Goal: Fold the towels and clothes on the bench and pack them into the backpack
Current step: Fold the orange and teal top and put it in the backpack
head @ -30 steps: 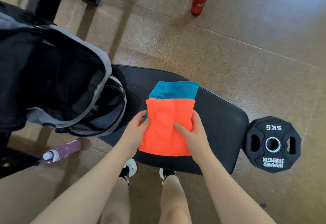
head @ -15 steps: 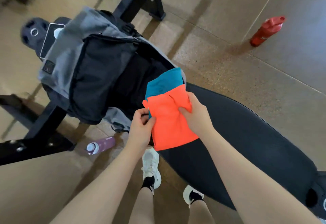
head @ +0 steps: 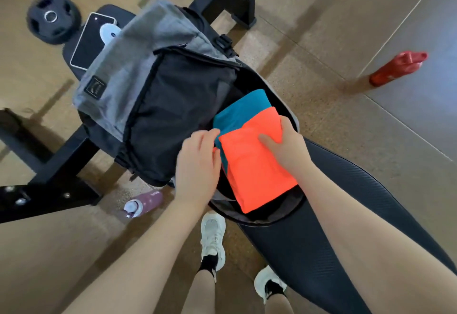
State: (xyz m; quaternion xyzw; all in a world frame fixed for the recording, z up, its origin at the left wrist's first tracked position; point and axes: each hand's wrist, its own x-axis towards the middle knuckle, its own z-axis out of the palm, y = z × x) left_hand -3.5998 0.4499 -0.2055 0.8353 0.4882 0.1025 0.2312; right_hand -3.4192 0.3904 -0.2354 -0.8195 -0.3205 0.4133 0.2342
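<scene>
Both hands [head: 197, 162] [head: 288, 144] gripping flat folded orange-teal cloth [head: 254, 165], seemingly inside gaping backpack [head: 153, 105].

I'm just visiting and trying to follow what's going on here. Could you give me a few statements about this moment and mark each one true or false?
1. Both hands hold the folded stack. True: the left hand grips its left edge and the right hand pinches its right side.
2. The orange cloth lies on top of the teal cloth. True.
3. The backpack is zipped shut. False: it is open, and the stack is over the opening.
4. The red bottle stands on the bench. False: it is on the floor.
5. A purple bottle lies on the floor. True.
</scene>
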